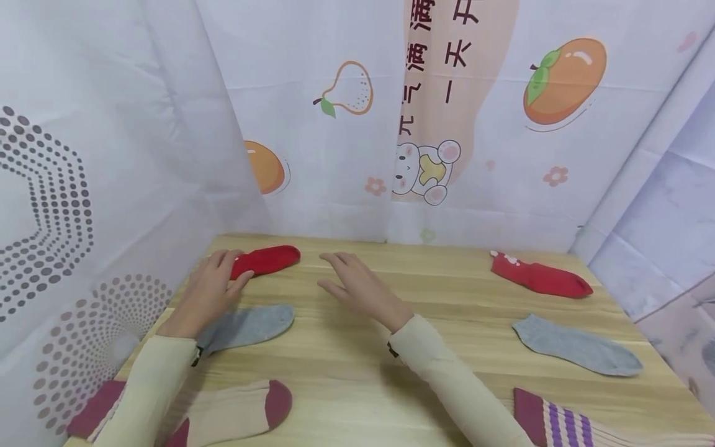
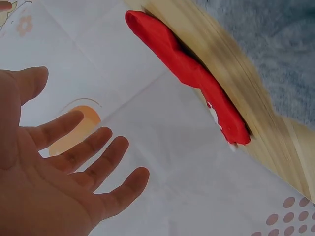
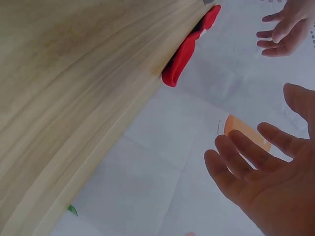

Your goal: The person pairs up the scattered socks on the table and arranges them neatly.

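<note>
A red sock [image 1: 267, 260] lies at the far left of the wooden table. In the head view my left hand [image 1: 210, 285] covers its cuff end, while the left wrist view shows a gap between the spread fingers and the red sock [image 2: 182, 64]. My right hand [image 1: 363, 287] hovers over the table's middle, right of that sock, fingers loosely extended and holding nothing. Below the left hand lies a grey-blue sock [image 1: 251, 327], partly hidden by the wrist. A cream sock with maroon toe [image 1: 234, 411] is nearest me, partly behind the left sleeve.
Along the right side lie another red sock [image 1: 539, 277], a grey-blue sock [image 1: 578, 346] and a cream sock with purple stripes [image 1: 570, 425], cut off by the frame. White printed curtains [image 1: 313, 161] hang behind and left of the wooden table [image 1: 391, 397].
</note>
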The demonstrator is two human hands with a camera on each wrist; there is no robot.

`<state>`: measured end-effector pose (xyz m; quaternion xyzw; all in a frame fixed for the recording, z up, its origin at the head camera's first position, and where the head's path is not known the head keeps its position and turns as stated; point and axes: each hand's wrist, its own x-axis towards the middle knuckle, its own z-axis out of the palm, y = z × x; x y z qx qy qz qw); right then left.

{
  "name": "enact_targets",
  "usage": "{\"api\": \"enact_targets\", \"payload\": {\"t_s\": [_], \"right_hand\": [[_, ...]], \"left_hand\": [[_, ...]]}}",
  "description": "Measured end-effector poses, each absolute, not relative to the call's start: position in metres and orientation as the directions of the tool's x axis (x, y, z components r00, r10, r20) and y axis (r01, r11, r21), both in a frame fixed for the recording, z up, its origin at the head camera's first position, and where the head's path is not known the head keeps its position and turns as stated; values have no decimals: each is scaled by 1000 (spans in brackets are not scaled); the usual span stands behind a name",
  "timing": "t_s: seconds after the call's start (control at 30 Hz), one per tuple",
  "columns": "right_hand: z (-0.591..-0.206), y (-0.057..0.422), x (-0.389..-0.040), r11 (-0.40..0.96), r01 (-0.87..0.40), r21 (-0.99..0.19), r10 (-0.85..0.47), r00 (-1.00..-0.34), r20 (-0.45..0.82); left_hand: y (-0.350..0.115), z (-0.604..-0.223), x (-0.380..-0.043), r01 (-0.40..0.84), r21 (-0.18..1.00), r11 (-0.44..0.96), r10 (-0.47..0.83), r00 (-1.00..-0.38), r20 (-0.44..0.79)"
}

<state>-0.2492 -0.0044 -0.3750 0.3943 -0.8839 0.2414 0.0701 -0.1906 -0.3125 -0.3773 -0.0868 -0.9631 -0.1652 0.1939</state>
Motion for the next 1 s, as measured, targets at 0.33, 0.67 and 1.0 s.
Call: {"api": "enact_targets", "payload": {"t_s": [0.33, 0.67, 1.0], "right_hand": [[-387, -24, -271, 587, -691, -421, -652, -712, 260], [-385, -65, -302, 559, -682, -473, -628, -720, 297], [-405, -87, -314, 577, -601, -554, -638, -754, 153]], "left_hand": [[-319, -389, -196, 155, 311, 938, 35, -932, 361], [-340, -381, -211, 101, 319, 943, 1, -954, 298], [-348, -396, -219, 45, 316, 948, -8, -986, 165]]}}
